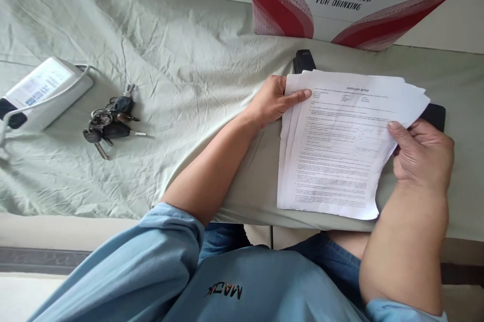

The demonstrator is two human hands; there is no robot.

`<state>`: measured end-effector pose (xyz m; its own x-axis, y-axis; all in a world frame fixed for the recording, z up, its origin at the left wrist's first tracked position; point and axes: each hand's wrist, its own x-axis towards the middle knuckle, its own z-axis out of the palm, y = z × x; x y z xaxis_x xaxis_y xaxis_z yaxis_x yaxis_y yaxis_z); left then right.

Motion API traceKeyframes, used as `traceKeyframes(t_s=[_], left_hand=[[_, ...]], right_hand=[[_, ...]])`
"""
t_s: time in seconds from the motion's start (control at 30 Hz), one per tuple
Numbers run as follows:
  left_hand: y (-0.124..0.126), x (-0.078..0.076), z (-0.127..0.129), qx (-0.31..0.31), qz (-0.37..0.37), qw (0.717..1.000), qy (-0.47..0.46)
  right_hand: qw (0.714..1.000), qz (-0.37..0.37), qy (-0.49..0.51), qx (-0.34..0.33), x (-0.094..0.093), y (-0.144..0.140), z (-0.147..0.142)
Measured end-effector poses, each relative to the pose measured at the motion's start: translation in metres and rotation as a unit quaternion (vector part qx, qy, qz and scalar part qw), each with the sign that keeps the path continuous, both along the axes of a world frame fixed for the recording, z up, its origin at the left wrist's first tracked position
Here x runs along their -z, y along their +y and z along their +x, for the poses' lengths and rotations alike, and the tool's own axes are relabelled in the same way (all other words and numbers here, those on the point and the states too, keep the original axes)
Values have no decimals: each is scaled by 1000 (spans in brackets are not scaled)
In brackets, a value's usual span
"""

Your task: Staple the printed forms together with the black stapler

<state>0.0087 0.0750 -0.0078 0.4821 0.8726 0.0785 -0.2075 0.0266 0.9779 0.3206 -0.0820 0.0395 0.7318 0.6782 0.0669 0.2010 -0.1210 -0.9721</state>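
Observation:
A fanned stack of printed paper sheets (336, 150), headed "OVERLEAF NOTES", is held over the cloth near the table's front edge. My left hand (274, 100) is closed on the stack's upper left edge, its thumb lying on the top sheet. On the right edge, my right hand (423, 150) pinches the sheets, thumb on top and fingers beneath. Behind the top of the stack a black stapler-like object (304, 61) pokes out, mostly covered. Another dark flat thing (434, 115) shows partly behind my right hand; I cannot make out its kind.
A pale green wrinkled cloth (196, 60) covers the table. To the left lie a bunch of keys (113, 120) and a white device with a cable (49, 92). A red and white drinking-water carton (340, 14) stands at the back, against the wall.

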Motion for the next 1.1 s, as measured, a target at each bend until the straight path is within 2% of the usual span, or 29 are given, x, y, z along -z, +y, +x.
traceKeyframes(t_s=[0.1,0.2,0.4,0.67,0.9,0.97,1.03,1.1], left_hand=[[-3,-12,-3,55,-21,998,18],[-5,-20,-5,50,-38,998,8],[-7,-21,-3,42,-50,998,19],[-7,-22,-1,24,-21,999,30],[-6,-18,-6,33,-10,999,36],[-5,-17,-4,24,-20,999,21],[-4,-16,-2,-7,-31,1000,-2],[-2,-14,1,-52,-35,998,-23]], right_hand=[[999,21,10,32,1,6,1],[998,43,7,46,2,10,2],[995,56,-41,78,7,10,9],[995,37,-53,72,6,6,8],[997,28,-55,47,9,9,3],[999,15,-43,17,6,6,4],[999,-26,-4,-35,-1,-2,9],[990,-100,47,-91,-11,-13,17]])
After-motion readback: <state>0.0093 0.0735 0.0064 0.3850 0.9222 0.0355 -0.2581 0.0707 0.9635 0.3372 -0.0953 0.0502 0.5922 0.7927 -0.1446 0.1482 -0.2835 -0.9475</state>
